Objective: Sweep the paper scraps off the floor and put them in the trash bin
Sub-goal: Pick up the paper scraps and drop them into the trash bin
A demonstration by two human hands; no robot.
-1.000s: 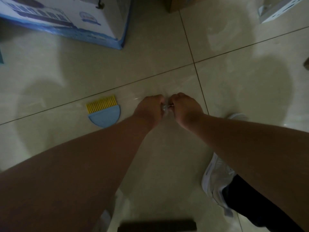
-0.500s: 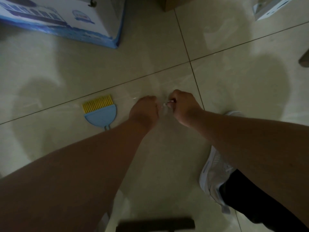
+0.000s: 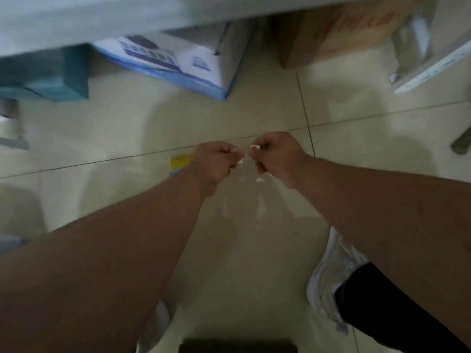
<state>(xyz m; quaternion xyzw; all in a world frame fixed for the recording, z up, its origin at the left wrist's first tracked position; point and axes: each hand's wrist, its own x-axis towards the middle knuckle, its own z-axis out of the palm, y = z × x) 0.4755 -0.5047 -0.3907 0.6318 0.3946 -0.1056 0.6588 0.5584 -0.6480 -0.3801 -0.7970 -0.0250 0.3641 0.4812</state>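
My left hand (image 3: 216,161) and my right hand (image 3: 276,155) are held close together above the tiled floor, both closed into fists. Small white paper scraps (image 3: 240,161) stick out between the fingers of each hand. One more white scrap (image 3: 260,179) shows just below my right hand, either falling or lying on the floor. A small hand brush (image 3: 179,161) with yellow bristles and a blue body lies on the floor, mostly hidden behind my left wrist. No trash bin is recognisable in view.
A blue-and-white printed box (image 3: 178,64) and a teal box (image 3: 51,77) stand at the back left. A brown cardboard box (image 3: 339,39) sits at the back right. My white shoe (image 3: 331,271) is at lower right. A dark object (image 3: 237,346) lies at the bottom edge.
My head has tilted up, so more boxes and a pale surface show at the top. My hands have pulled slightly apart and white scraps now show between them. The brush is now hidden behind my wrist.
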